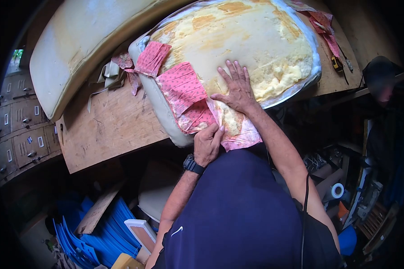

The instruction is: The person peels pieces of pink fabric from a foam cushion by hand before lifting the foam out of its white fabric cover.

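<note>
We are curling our left hand [207,143] into a fist, thumb pointing forward, and it is gripping the edge of a pink, dark-dotted fabric cover [179,87] at the near side of a rounded, pale yellow foam cushion [202,40]. Our left forearm is rising from the lower left, a black wristwatch [193,164] circling its wrist. Our right arm is reaching forward from the lower right, the right hand [236,89] lying flat and released on the cushion, fingers spread. The cushion is resting on a brown wooden worktop [116,125], overhanging its near edge.
</note>
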{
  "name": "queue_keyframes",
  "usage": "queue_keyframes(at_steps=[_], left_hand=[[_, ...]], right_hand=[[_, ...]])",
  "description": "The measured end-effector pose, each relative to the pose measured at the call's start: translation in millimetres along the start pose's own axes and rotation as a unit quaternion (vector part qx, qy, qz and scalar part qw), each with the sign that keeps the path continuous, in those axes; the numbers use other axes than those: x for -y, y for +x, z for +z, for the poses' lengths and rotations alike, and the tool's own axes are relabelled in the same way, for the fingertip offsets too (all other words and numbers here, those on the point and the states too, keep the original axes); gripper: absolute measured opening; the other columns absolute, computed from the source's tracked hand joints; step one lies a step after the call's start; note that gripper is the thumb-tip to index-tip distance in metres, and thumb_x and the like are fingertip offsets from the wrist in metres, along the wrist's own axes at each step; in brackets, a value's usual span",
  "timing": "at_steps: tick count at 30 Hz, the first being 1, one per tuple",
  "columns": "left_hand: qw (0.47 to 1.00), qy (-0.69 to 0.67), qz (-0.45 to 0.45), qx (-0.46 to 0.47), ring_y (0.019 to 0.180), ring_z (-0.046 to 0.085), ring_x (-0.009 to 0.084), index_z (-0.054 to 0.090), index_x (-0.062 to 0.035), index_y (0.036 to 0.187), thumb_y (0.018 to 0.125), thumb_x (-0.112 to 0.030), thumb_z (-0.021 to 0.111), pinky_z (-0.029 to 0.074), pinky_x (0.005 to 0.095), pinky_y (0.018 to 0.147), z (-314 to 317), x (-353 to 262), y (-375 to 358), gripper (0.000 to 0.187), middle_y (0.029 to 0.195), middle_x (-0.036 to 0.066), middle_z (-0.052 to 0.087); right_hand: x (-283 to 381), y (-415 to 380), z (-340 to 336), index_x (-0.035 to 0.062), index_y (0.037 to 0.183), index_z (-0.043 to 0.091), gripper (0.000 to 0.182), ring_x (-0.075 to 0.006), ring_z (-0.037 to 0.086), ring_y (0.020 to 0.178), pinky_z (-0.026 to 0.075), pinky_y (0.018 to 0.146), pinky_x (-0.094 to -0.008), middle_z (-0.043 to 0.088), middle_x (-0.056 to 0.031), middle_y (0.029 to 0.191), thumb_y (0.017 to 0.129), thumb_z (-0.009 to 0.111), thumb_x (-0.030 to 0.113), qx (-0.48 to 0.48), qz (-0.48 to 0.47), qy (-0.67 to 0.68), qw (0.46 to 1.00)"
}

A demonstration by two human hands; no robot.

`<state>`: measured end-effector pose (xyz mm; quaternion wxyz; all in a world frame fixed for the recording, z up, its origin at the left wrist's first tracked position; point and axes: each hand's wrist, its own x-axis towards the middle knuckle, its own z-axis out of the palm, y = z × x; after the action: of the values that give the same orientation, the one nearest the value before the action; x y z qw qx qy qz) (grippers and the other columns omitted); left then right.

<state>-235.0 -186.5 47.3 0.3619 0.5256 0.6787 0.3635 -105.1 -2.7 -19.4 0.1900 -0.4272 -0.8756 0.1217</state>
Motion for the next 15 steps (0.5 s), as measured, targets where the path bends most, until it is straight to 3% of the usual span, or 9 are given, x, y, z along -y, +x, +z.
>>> queue_keyframes(at_steps=[3, 6, 8, 9, 10, 12, 14, 15], left_hand=[[0.999, -0.013, 0.000, 0.032, 0.060, 0.057, 0.0325, 0.053, -0.0005, 0.077, 0.099, -0.022, 0.064, 0.044, 0.0422, 0.059, -7, 2, -6, 0.033, 0.065, 0.018, 0.053], [0.996, -0.005, 0.056, 0.065, 0.060, 0.056, 0.0311, 0.054, 0.0005, 0.078, 0.100, -0.021, 0.064, 0.044, 0.0397, 0.059, -22, -4, -14, 0.032, 0.065, 0.016, 0.054], [0.997, -0.042, 0.023, 0.068, 0.059, 0.055, 0.0244, 0.059, 0.0002, 0.081, 0.100, -0.022, 0.064, 0.046, 0.0367, 0.060, -28, 6, -19, 0.030, 0.065, 0.014, 0.055], [0.991, -0.119, -0.030, 0.059, 0.064, 0.055, 0.0170, 0.063, -0.0007, 0.084, 0.102, -0.023, 0.062, 0.047, 0.0332, 0.063, -29, 13, -23, 0.028, 0.071, 0.009, 0.062], [0.990, -0.120, -0.029, 0.062, 0.064, 0.055, 0.0170, 0.063, -0.0007, 0.084, 0.102, -0.023, 0.062, 0.047, 0.0332, 0.063, -31, 22, -19, 0.028, 0.071, 0.009, 0.062], [0.938, -0.316, -0.141, -0.028, 0.080, 0.063, 0.0149, 0.066, -0.0005, 0.096, 0.106, -0.024, 0.056, 0.052, 0.0321, 0.076, -34, 37, -1, 0.028, 0.090, 0.007, 0.070], [0.820, -0.539, -0.190, 0.004, 0.097, 0.068, 0.0189, 0.064, 0.0015, 0.111, 0.109, -0.026, 0.049, 0.054, 0.0342, 0.090, -43, 4, 26, 0.032, 0.111, 0.009, 0.070], [0.828, -0.536, -0.155, 0.060, 0.111, 0.067, 0.0210, 0.059, 0.0027, 0.127, 0.110, -0.028, 0.044, 0.053, 0.0376, 0.100, -45, 19, 36, 0.037, 0.123, 0.012, 0.068]], right_hand=[[0, 0, 7, 0.0180, 0.159, 0.039, 0.102, -0.0353, 0.014, 0.158, 0.008, 0.127, -0.0570, 0.022, -0.0146, 0.169, 0.080, 0.066, 0.077, -0.019, -0.004, -0.021, 1.000], [2, 0, 9, 0.0175, 0.157, 0.042, 0.099, -0.0356, 0.016, 0.157, 0.009, 0.127, -0.0574, 0.025, -0.0144, 0.168, 0.080, 0.067, 0.075, -0.033, 0.009, -0.025, 0.999], [1, -1, 9, 0.0163, 0.154, 0.047, 0.096, -0.0363, 0.019, 0.156, 0.011, 0.126, -0.0571, 0.029, -0.0148, 0.166, 0.080, 0.068, 0.074, -0.054, 0.002, -0.024, 0.998], [0, 0, 4, 0.0163, 0.154, 0.047, 0.096, -0.0363, 0.019, 0.156, 0.011, 0.126, -0.0571, 0.029, -0.0148, 0.166, 0.080, 0.068, 0.074, -0.056, 0.003, -0.026, 0.998], [1, 1, -3, 0.0152, 0.151, 0.051, 0.089, -0.0368, 0.022, 0.155, 0.014, 0.126, -0.0565, 0.033, -0.0152, 0.164, 0.082, 0.070, 0.068, -0.048, 0.002, 0.000, 0.999], [2, -3, -17, 0.0142, 0.147, 0.055, 0.081, -0.0374, 0.025, 0.154, 0.017, 0.126, -0.0559, 0.036, -0.0157, 0.162, 0.084, 0.072, 0.062, -0.037, 0.003, 0.024, 0.999], [1, -13, -35, 0.0118, 0.140, 0.060, 0.063, -0.0380, 0.030, 0.151, 0.023, 0.124, -0.0545, 0.041, -0.0160, 0.158, 0.089, 0.075, 0.045, -0.056, -0.023, 0.018, 0.998], [4, -21, -46, 0.0089, 0.131, 0.065, 0.046, -0.0396, 0.033, 0.149, 0.026, 0.122, -0.0551, 0.047, -0.0180, 0.152, 0.089, 0.073, 0.028, -0.077, -0.031, 0.031, 0.996]])
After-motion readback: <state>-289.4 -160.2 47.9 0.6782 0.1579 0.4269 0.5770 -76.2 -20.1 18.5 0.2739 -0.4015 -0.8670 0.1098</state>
